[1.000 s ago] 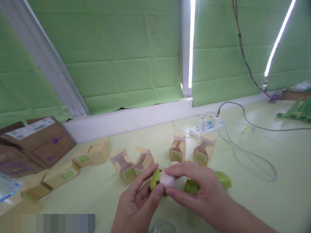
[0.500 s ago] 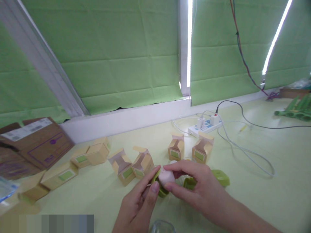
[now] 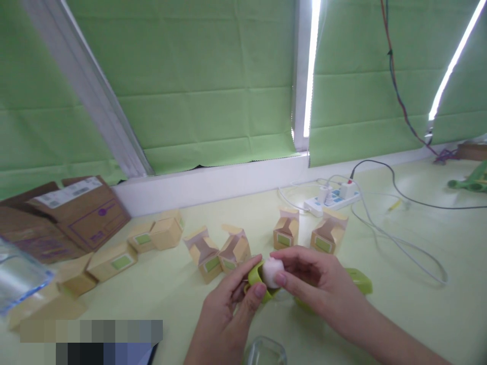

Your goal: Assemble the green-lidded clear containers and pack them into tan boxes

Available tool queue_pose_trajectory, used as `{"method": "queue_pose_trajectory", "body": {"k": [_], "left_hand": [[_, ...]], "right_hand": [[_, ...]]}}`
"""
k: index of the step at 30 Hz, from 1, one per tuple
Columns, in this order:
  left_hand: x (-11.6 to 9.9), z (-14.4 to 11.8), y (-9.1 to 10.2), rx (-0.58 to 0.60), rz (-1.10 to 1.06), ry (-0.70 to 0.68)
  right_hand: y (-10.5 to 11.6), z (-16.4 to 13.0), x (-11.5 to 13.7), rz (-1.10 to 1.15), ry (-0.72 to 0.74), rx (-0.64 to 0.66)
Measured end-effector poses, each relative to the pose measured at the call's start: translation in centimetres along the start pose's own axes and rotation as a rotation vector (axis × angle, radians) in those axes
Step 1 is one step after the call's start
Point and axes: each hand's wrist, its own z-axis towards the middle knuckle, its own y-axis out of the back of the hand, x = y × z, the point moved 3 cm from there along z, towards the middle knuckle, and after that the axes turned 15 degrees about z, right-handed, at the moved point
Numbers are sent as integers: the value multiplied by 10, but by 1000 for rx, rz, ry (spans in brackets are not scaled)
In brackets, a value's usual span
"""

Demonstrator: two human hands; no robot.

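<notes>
Just above the bench [image 3: 418,304], the left hand [image 3: 228,324] steadies a green cap [image 3: 255,276] while the right hand [image 3: 315,289] pinches a pale round piece [image 3: 272,271] against it, both clear of the open cartons [image 3: 216,251].

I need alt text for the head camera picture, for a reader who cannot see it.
Two bare hands meet over a pale green table: the right hand presses a small white ball into a green cup-shaped piece held by the left hand. Small open tan cartons stand behind, with a power strip near green blinds.
</notes>
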Motion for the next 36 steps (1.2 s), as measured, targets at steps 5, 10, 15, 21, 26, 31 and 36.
{"method": "queue_pose_trajectory", "body": {"k": [5, 10, 15, 21, 26, 31, 36], "left_hand": [[-2, 0, -1, -39, -16, 8], [-2, -1, -2, -56, 0, 30], [0, 0, -4, -62, -3, 39], [-2, -1, -7, -34, -65, 48], [-5, -2, -7, -28, -132, 92], [-7, 0, -5, -15, -72, 95], [-8, -1, -1, -14, 172, -4]], "right_hand": [[0, -2, 5, -88, 17, 4], [1, -1, 6, -178, 47, 14], [1, -2, 7, -247, 70, 21], [0, -3, 7, -312, 88, 45], [-2, -4, 7, -360, 122, 71], [-5, -5, 13, -459, 226, 104], [-4, -4, 14, -495, 249, 113]]}}
